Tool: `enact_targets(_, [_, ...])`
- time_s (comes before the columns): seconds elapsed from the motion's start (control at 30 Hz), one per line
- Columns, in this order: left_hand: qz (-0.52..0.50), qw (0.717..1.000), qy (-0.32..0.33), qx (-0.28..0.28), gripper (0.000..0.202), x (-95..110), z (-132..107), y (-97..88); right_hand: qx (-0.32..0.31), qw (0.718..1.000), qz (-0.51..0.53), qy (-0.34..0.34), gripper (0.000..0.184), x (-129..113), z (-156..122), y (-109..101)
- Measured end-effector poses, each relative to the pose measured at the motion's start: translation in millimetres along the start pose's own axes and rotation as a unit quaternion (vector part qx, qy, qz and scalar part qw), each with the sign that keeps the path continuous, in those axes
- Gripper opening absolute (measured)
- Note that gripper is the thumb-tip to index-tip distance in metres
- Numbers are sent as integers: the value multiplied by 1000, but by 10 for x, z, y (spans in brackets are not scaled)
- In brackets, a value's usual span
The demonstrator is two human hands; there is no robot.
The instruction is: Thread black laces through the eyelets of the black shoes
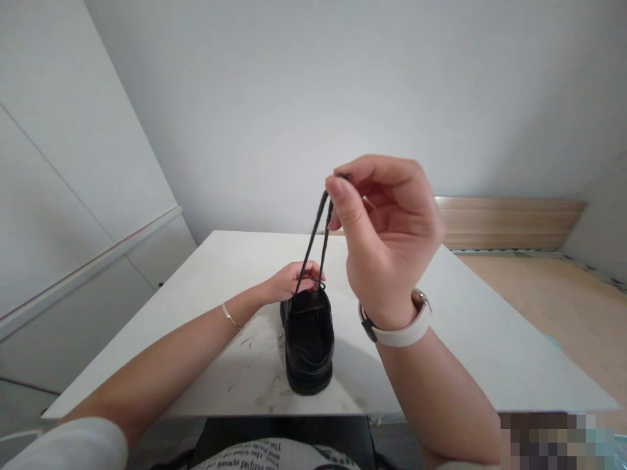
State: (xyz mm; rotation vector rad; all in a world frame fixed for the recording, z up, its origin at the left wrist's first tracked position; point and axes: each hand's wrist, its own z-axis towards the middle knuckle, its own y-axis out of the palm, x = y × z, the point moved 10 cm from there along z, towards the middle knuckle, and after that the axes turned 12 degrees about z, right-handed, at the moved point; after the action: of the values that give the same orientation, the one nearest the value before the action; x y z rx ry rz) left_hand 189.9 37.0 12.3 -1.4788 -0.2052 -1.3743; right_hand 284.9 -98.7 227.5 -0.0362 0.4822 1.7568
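Note:
A black shoe [308, 339] rests on the white table, its heel toward me and its opening facing up. My right hand [392, 222] is raised above it and to the right, thumb and forefinger pinched on the black shoelace [313, 238]. Two strands of lace run taut from that pinch down to the front of the shoe. Beyond the opening, my left hand [296, 281] reaches in from the left with curled fingers among the lower laces. The shoe's toe is hidden behind its collar and my left hand.
The white table [421, 372] has dark smudges near the shoe. A white wall [313, 98] stands behind it, and white cabinets [83, 261] are on the left. To the right is a wooden bed frame [509, 222]. Part of a black chair [284, 427] shows below.

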Motion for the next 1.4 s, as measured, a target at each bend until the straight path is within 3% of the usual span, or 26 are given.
enact_targets(0.1, [-13,999,5,-30,40,-34,-80,20,-3,999,-40,-10,11,-2,120,82])
enact_targets(0.27, [-31,996,41,-67,88,-20,-208,52,-29,995,-89,-45,6,8,267,198])
enact_targets(0.33, [11,997,58,-42,81,44,-243,70,-47,995,-82,-37,6,50,313,273])
enact_targets(0.47, [120,991,34,57,46,117,-265,63,-51,998,-26,-27,12,51,349,422])
enact_targets(0.57, [143,986,36,81,34,177,-266,71,-47,997,27,-54,8,-63,399,536])
enact_targets(0.6, [145,985,36,83,32,188,-265,67,-44,996,40,-67,13,-111,434,565])
enact_targets(0.7, [137,987,33,77,28,191,-257,63,1,996,52,-75,59,-189,586,563])
enact_targets(0.77, [125,989,32,70,26,172,-246,81,23,996,43,-76,70,-211,667,540])
enact_targets(0.87, [114,991,32,69,26,116,-229,108,24,995,17,-100,59,-251,681,483])
enact_targets(1.0, [96,991,33,82,43,114,-232,66,14,995,-55,-78,11,-172,574,324])
enact_targets(1.03, [92,988,39,116,49,185,-254,-27,17,995,-69,-63,8,-143,538,269])
enact_targets(1.1, [87,963,84,241,51,497,-379,-345,22,996,-83,-32,9,-98,458,179])
enact_targets(1.17, [82,901,185,384,40,1017,-649,-684,12,996,-94,-2,4,-79,373,159])
enact_targets(1.2, [88,871,237,421,32,1301,-775,-787,4,995,-101,10,4,-86,331,172])
enact_targets(1.3, [154,848,306,404,11,2042,-904,-878,-24,994,-111,0,9,-241,236,258])
enact_targets(1.33, [167,845,307,404,11,2218,-936,-912,-43,993,-111,-12,12,-318,215,305])
enact_targets(1.4, [224,861,242,387,8,2415,-898,-933,-91,989,-113,-31,11,-455,181,400])
